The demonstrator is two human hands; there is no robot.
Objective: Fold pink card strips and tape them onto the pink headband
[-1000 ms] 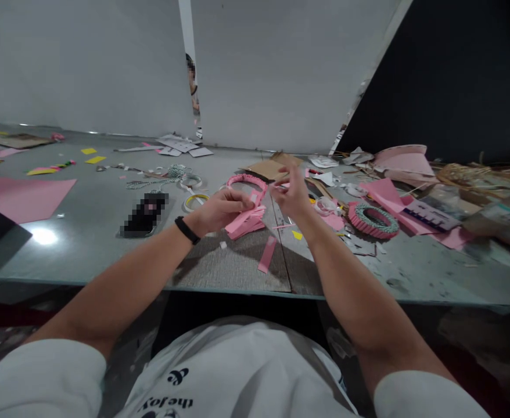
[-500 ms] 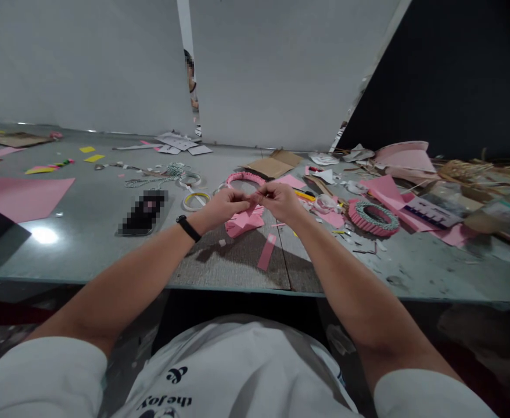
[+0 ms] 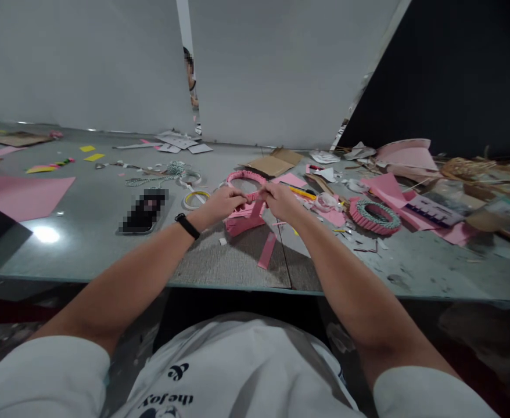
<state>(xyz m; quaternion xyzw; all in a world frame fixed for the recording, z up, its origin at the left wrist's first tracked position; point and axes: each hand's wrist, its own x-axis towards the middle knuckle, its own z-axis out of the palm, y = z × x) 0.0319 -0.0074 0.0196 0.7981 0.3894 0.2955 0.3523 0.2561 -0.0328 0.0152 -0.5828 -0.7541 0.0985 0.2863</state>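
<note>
A ring-shaped pink pleated paper piece (image 3: 247,174) lies in front of me, with flat pink paper (image 3: 241,225) on its near side. My left hand (image 3: 225,203) is closed at the near left of the ring, its fingertips on the pink paper; the exact grip is partly hidden. Pinched in my right hand (image 3: 280,201) is a short pink paper strip (image 3: 255,213), slanting down across the flat paper. Another pink strip (image 3: 266,251) lies nearer to me on the grey board (image 3: 220,267).
A phone (image 3: 144,212) and a tape roll (image 3: 196,200) lie left of my hands. To the right are a yellow cutter (image 3: 302,193), a pink pleated ring with green-white cord (image 3: 374,216) and paper scraps. Brown cardboard (image 3: 272,164) lies behind. A person shows through the panel gap.
My hands have moved slightly apart from where their fingertips met. The pink strip at my right fingertips now hangs in view over the paper piece.
</note>
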